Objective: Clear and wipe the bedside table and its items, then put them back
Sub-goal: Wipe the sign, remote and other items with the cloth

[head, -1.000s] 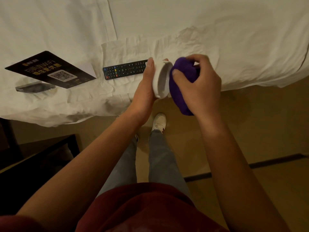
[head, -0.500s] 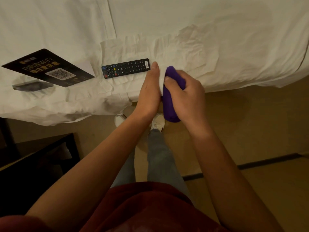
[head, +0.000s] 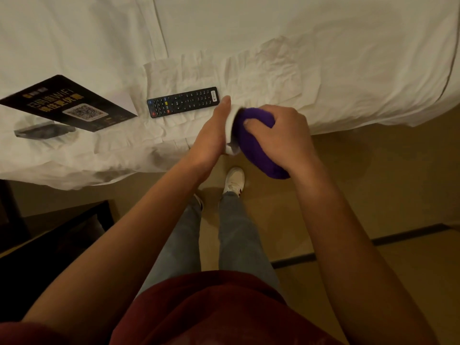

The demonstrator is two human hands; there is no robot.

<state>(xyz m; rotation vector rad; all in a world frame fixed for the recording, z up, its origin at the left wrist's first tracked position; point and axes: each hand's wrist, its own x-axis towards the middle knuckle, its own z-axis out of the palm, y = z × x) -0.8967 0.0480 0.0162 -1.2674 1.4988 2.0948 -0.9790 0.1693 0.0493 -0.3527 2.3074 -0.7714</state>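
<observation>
Right now the left hand [head: 211,138] holds a small white round dish [head: 231,131] on edge, fingers along its back, so its face turns toward the cloth. Only a sliver of the dish shows between the two hands, so what kind of dish it is cannot be told. The right hand [head: 278,135] grips a bunched purple cloth [head: 258,150], fingers curled over the wad, and presses it against the dish; judging by that, this is the wiping of one of the table's items. Both hands hang just past the edge of the white bed [head: 323,46], above the floor.

On the bed lie the other items, likely parked there to free the table: a black remote control [head: 183,102] on a spread of white tissue paper [head: 261,70], a black WiFi card with a QR code [head: 72,105] to its left, and a dark flat object [head: 43,130] just beside that card, too dim to name. The dark bedside table [head: 57,227] stands at lower left, well apart from the hands.
</observation>
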